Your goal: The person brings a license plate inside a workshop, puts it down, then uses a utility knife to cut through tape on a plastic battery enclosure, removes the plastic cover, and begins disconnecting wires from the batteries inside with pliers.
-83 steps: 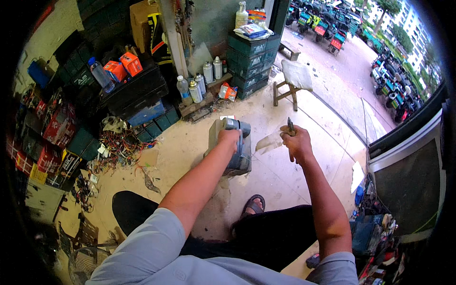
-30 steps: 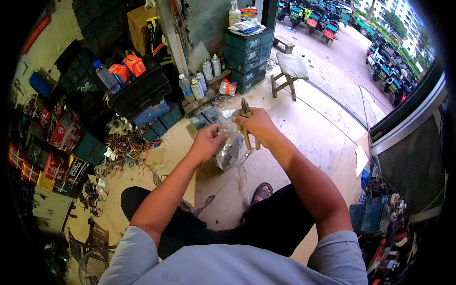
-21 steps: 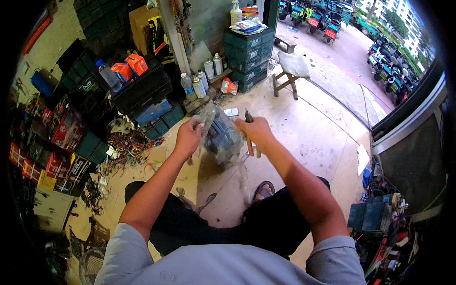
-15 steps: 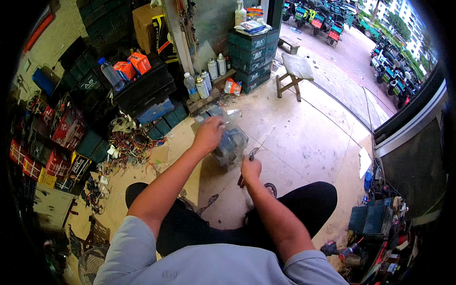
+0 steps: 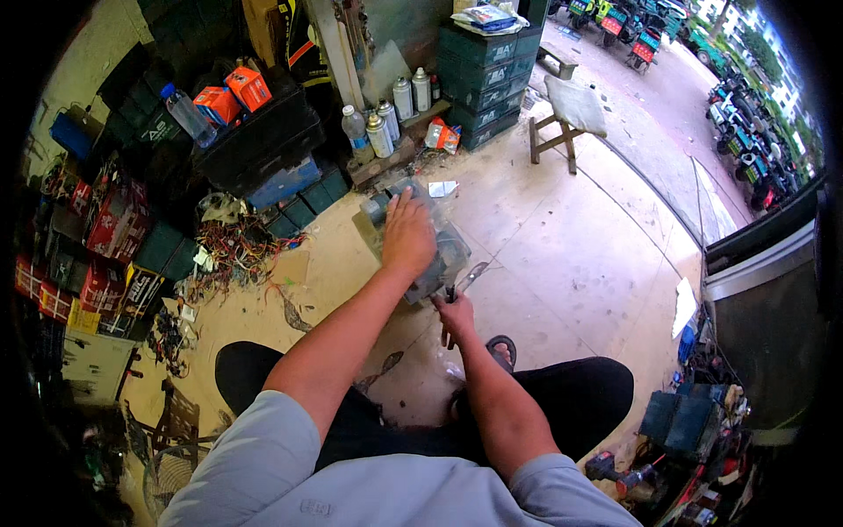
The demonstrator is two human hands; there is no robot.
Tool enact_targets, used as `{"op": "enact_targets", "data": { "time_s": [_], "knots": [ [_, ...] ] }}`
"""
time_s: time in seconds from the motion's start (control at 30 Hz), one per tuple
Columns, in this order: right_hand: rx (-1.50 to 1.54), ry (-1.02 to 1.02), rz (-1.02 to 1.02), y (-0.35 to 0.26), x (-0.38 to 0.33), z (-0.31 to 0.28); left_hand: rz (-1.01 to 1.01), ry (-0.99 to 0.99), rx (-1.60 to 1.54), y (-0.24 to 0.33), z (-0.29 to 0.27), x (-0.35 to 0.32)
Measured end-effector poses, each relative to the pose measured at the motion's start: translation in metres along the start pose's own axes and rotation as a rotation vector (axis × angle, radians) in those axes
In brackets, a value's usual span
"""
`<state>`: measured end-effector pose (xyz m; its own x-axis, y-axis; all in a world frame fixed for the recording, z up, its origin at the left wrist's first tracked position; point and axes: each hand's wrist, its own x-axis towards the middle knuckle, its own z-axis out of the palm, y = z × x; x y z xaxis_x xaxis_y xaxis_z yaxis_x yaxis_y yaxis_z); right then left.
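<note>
A grey metal block-shaped device (image 5: 439,255) wrapped in clear plastic sits on the concrete floor in front of me. My left hand (image 5: 407,233) lies flat on top of it, pressing down. My right hand (image 5: 457,316) is lower, at the device's near corner, closed around a thin dark-handled tool (image 5: 451,297) whose tip points up at the device. My legs in black trousers are spread on either side below.
Dark battery cases (image 5: 255,145) with orange boxes and a bottle stand at the back left, spray cans (image 5: 391,114) behind the device. A wire tangle (image 5: 237,250) lies left. A wooden stool (image 5: 566,119) stands back right; a drill (image 5: 628,479) lies lower right.
My right hand has dropped from above the device to its near corner with the tool. My left hand has stayed on top of the device.
</note>
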<state>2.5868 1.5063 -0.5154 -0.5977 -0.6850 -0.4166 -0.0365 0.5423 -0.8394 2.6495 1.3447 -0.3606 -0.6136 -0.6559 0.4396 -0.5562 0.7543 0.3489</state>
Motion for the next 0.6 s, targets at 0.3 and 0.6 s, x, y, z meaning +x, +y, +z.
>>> {"op": "enact_targets", "data": {
  "time_s": [0.3,0.6],
  "knots": [
    [-0.306,0.078,-0.217,0.012,0.003,-0.004,0.029,-0.01,0.07,-0.003,0.002,0.004],
    [-0.324,0.167,-0.236,0.014,-0.012,-0.002,0.022,0.01,0.078,0.0,0.001,0.005]
  ]
}}
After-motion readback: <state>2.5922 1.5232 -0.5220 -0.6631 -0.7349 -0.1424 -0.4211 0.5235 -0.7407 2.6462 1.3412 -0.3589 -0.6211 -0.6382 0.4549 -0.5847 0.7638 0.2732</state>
